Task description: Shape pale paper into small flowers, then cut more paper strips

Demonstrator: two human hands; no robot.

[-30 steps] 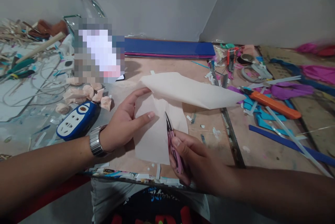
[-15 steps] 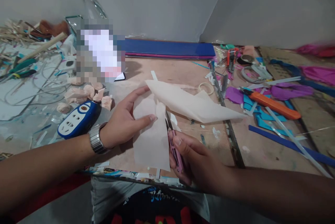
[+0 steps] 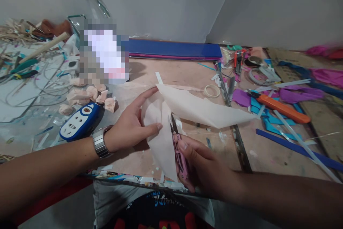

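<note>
A sheet of thin cream paper [image 3: 163, 150] is held up over the table's front middle, partly cut, with a long flap [image 3: 203, 109] spreading to the right. My left hand [image 3: 134, 125] grips its left side, thumb on the near face and fingers behind, partly hidden. Pink-handled scissors [image 3: 182, 157] are in my right hand [image 3: 198, 157], their blades parted and pointing away from me at the paper's cut edge. A watch [image 3: 100, 142] with a metal band is on my left wrist.
Left of my hand lie a blue-and-white power socket [image 3: 80, 122] and crumpled pinkish lumps [image 3: 92, 93]. Behind stands a blurred-out phone screen [image 3: 105, 54] by a red-capped bottle [image 3: 98, 5]. A tape ring [image 3: 212, 91], an orange cutter [image 3: 284, 107] and coloured scraps are to the right.
The paper has turned and bent in my left hand, its lower part now narrower and slanting. The flap has shifted slightly right. The scissors stay at the cut edge, their handles looking wider apart.
</note>
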